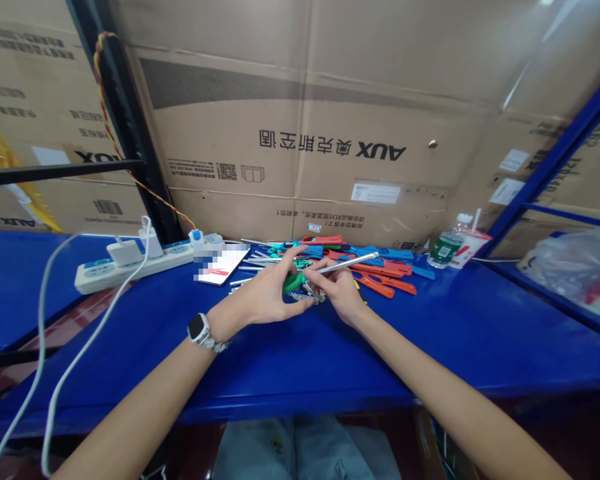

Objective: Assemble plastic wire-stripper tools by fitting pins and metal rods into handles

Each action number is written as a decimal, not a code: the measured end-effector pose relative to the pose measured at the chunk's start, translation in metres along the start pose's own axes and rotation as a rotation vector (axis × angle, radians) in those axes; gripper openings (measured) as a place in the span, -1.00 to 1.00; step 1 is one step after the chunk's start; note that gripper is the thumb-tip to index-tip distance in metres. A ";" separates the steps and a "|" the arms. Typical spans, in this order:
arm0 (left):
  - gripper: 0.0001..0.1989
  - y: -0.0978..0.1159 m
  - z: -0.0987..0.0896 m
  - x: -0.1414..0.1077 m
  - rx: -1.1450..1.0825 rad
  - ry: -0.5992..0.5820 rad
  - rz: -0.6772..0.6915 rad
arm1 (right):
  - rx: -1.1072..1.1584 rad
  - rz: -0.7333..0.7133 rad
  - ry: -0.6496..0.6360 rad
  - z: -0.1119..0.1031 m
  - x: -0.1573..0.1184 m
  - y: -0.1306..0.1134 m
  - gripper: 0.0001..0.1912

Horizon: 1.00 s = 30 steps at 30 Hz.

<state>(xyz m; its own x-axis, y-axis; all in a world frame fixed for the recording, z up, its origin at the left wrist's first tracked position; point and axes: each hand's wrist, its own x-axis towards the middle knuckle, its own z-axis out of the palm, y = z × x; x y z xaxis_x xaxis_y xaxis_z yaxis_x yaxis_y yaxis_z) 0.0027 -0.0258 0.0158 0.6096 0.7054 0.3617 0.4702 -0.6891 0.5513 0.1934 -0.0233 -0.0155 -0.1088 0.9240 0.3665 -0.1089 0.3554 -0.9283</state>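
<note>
My right hand (343, 293) pinches a long-nosed lighter by its silver metal tube (353, 262), which points up and to the right. The green handle (292, 285) of this lighter appears to lie between my two hands. My left hand (270, 290) curves around the green handle with thumb and forefinger spread apart; whether its palm touches the handle is hard to see. Small metallic pieces (307, 293) show beneath the fingers, too small to name. Behind both hands lies a pile of lighters with orange handles (377, 283) and blue handles (400, 253), their metal tubes (253, 261) pointing left.
A phone (220, 265) lies left of the pile on the blue table (280, 373). Further left are a white power strip (93, 275) and loose white cables (90, 343). A water bottle (445, 245) and a cup (473, 247) stand at right, before a large cardboard sheet (280, 100).
</note>
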 end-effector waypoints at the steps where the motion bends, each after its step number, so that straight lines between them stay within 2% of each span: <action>1: -0.21 -0.003 -0.003 -0.001 0.048 0.017 0.018 | 0.017 -0.008 0.037 -0.005 0.000 -0.001 -0.65; 2: -0.27 -0.007 -0.006 -0.003 0.109 0.027 0.022 | 0.041 -0.010 0.073 -0.009 0.000 -0.003 -0.64; 5: -0.63 -0.020 -0.010 -0.005 0.303 -0.069 -0.050 | 0.144 0.009 0.138 -0.016 0.001 -0.007 -0.59; 8: -0.61 -0.025 -0.007 -0.006 0.340 -0.103 -0.088 | 0.227 0.005 0.197 -0.013 0.002 -0.008 -0.54; 11: -0.63 -0.025 0.000 -0.006 0.310 -0.107 -0.098 | 0.210 -0.021 0.250 -0.008 0.002 -0.004 -0.52; 16: -0.65 -0.023 0.015 -0.006 0.351 -0.087 -0.107 | 0.187 -0.031 0.259 -0.005 0.002 0.005 -0.51; 21: -0.73 -0.013 0.032 -0.006 0.431 -0.041 -0.200 | 0.218 -0.009 0.282 -0.004 0.005 0.007 -0.48; 26: -0.76 -0.009 0.046 -0.008 0.303 0.044 -0.223 | 0.225 -0.048 0.287 -0.001 0.007 0.006 -0.51; 28: -0.75 -0.011 0.049 -0.009 0.161 0.071 -0.192 | 0.215 -0.045 0.274 -0.003 0.006 0.004 -0.52; 30: -0.72 -0.013 0.050 -0.008 -0.034 0.049 -0.132 | 0.176 -0.043 0.256 -0.008 0.006 0.002 -0.52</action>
<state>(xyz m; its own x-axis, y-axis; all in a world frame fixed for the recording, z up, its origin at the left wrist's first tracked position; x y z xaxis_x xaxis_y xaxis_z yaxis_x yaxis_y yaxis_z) 0.0235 -0.0306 -0.0321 0.5113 0.7974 0.3205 0.5222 -0.5844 0.6211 0.2009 -0.0160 -0.0161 0.1492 0.9221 0.3571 -0.2798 0.3858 -0.8791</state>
